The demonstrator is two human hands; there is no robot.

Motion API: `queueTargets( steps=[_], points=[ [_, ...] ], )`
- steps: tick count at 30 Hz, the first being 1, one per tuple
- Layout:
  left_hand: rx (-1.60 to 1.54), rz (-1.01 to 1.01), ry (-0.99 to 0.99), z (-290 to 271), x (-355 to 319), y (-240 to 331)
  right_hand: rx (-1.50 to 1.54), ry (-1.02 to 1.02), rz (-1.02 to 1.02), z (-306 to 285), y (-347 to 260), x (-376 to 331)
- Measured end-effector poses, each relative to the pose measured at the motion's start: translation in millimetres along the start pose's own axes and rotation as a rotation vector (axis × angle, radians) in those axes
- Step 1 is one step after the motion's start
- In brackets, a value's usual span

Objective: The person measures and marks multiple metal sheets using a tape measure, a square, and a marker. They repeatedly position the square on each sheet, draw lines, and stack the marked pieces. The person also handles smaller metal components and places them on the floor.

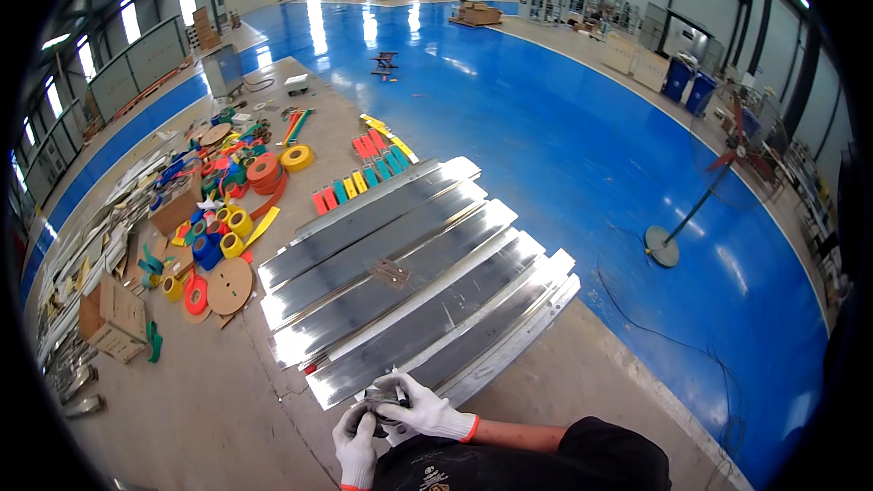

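Both my hands wear white gloves with orange cuffs and meet low in the view, close to my body. My left hand point(356, 444) and my right hand point(416, 407) are closed around a small dark grey, roundish object point(386, 396) whose kind I cannot make out. Just beyond them, long shiny metal strips point(400, 345) lie side by side like a table top. A clear bag of small parts point(389, 274) rests on the middle strips.
Short red, teal and yellow pieces point(350, 186) line the far left edge of the strips. Coloured rolls point(265, 171), a cardboard box point(114, 316) and metal scraps cover the floor at left. A fan on a round base point(662, 246) stands right, with a cable point(655, 332) on the blue floor.
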State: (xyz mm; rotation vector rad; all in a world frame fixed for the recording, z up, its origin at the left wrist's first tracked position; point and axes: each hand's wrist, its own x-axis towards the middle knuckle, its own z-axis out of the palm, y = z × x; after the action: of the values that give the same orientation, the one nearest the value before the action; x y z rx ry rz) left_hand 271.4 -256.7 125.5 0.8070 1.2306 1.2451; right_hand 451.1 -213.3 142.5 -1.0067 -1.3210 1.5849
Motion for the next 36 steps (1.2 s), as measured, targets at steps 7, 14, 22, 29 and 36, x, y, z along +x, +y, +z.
queueTargets(
  steps=[7, 14, 22, 29, 36],
  points=[
    [0.038, -0.009, 0.012, -3.0, 3.3, -7.7, -0.020, -0.013, 0.003, -2.4, -0.1, 2.0],
    [0.165, -0.071, -0.058, 9.8, -3.4, 27.7, -0.044, 0.006, 0.017, -3.3, -0.2, 4.5],
    [0.091, -0.052, -0.052, 9.7, 4.5, -3.0, 0.059, 0.046, 0.117, -14.0, -17.0, -6.0],
    [1.145, 0.435, 0.043, 29.9, 41.9, -37.5, 0.241, 0.304, -0.016, -46.1, 11.9, -18.6],
    [1.618, 0.239, -0.353, 48.7, 68.7, -43.1, 0.200, 0.456, -0.034, -74.0, 19.0, -40.6]
  ],
)
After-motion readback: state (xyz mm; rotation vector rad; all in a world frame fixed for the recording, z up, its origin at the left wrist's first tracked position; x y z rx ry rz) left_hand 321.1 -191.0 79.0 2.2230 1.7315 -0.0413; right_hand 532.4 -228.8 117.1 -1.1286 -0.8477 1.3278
